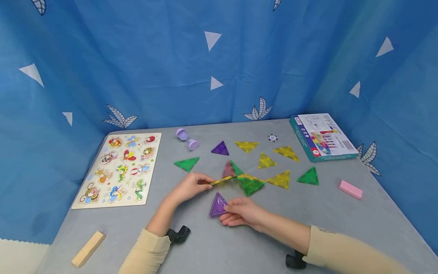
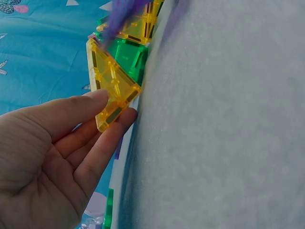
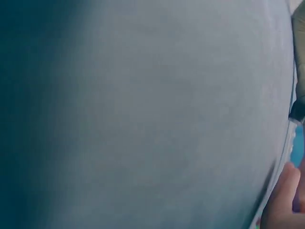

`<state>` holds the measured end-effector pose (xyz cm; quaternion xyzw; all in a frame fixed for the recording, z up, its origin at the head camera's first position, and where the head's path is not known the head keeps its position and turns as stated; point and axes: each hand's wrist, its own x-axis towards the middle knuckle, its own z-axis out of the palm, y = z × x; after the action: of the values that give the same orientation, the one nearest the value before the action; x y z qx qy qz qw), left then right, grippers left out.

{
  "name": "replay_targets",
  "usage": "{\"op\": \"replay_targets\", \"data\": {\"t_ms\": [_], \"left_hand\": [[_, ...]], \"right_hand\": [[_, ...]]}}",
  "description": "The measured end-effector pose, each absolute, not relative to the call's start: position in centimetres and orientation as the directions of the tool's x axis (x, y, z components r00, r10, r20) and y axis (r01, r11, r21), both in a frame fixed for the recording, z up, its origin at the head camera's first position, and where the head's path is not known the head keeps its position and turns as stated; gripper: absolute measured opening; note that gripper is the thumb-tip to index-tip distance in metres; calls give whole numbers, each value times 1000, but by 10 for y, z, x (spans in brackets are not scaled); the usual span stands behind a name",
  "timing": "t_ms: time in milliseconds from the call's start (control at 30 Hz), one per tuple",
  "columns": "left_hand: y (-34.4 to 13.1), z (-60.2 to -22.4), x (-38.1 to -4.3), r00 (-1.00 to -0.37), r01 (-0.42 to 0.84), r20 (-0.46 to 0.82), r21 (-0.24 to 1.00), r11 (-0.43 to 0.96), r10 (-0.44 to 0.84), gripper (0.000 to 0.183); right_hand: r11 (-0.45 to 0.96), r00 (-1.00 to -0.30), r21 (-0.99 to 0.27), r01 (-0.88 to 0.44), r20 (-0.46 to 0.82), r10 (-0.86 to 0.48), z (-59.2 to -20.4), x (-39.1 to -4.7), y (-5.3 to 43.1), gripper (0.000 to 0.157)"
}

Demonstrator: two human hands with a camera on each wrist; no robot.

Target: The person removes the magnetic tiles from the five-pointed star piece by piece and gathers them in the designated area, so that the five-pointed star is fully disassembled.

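Observation:
My left hand (image 1: pixel 188 187) pinches a yellow triangular magnetic tile (image 2: pixel 110 78) between thumb and fingers, its edge turned to the head view. My right hand (image 1: pixel 243 212) holds a purple triangular magnetic tile (image 1: pixel 217 206) by its right corner, nearer the front edge. Just beyond the yellow tile, a red tile (image 1: pixel 228 169) stands tilted beside green tiles (image 1: pixel 251 186), with another yellow tile (image 1: pixel 251 177) overlapping them. The purple tile is a blur at the top of the left wrist view. In the right wrist view only part of the right hand (image 3: pixel 284 198) shows, at the lower right.
Loose yellow tiles (image 1: pixel 279 179), green tiles (image 1: pixel 309 176) and a purple tile (image 1: pixel 220 148) lie around the group. An insect puzzle board (image 1: pixel 154 167), a lilac hourglass-shaped toy (image 1: pixel 192 144), a poker chip (image 1: pixel 272 137), a box (image 1: pixel 328 133), a pink block (image 1: pixel 350 189) and a wooden block (image 1: pixel 88 249) surround them.

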<state>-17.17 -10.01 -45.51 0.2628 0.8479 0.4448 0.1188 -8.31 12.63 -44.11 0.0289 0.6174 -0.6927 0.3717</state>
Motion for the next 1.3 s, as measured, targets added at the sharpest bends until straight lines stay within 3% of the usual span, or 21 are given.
{"op": "replay_targets", "data": {"t_ms": [267,433,567,767,967,1300], "left_hand": [[-106,-455,-170,-841,327,32,826,460,540,17],[-114,-453,-167,-854,291,3,832,473,521,18],[-116,-452,-166,-858,274,-15,833,481,514,18],[-115,-451,-167,-854,273,-17,836,475,520,18],[-112,-452,-167,-846,268,-25,844,465,533,18],[-103,-454,-172,-834,295,-13,833,467,551,19]], "right_hand": [[147,-904,-958,245,-281,-322,-424,-77,202,33],[153,-971,-971,181,-202,-129,-416,-81,271,35],[172,-972,-961,216,-228,-50,-415,-75,327,34],[149,-929,-921,361,-369,-28,-427,-60,378,30],[160,-883,-871,464,-470,3,-432,-53,395,37],[253,-879,-851,460,-477,-8,-430,-51,407,47]]}}
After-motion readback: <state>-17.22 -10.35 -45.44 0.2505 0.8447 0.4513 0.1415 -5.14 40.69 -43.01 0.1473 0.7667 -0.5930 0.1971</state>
